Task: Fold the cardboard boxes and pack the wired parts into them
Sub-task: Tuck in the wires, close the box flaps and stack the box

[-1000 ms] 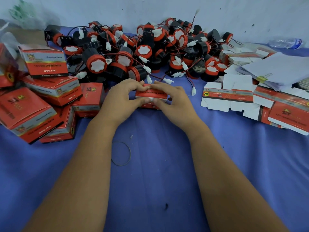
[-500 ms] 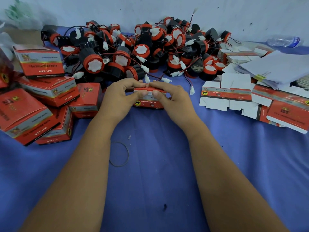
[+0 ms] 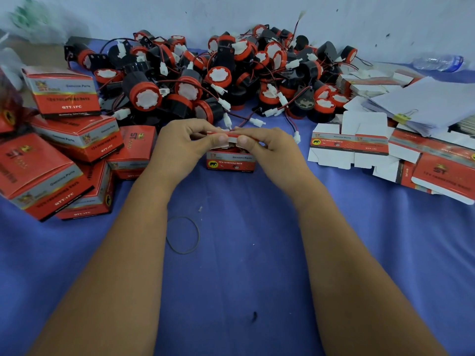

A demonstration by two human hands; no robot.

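Note:
A small red cardboard box [image 3: 231, 163] stands on the blue cloth in the middle. My left hand [image 3: 180, 147] and my right hand [image 3: 267, 147] both pinch its raised top flap between thumbs and fingers. The flap is lifted, and something red and white shows inside the box. Behind it lies a big heap of black and red wired parts [image 3: 205, 80] with white connectors.
Several folded red boxes [image 3: 72, 142] are piled at the left. Flat unfolded box blanks [image 3: 349, 147] and a clipped paper stack [image 3: 431, 101] lie at the right. A rubber band [image 3: 183, 235] rests on the cloth near my left forearm. A plastic bottle [image 3: 439, 63] lies far right by the wall.
The box has been turned upright so its printed front faces me. Both hands have shifted from its sides to the top flap, which now stands raised.

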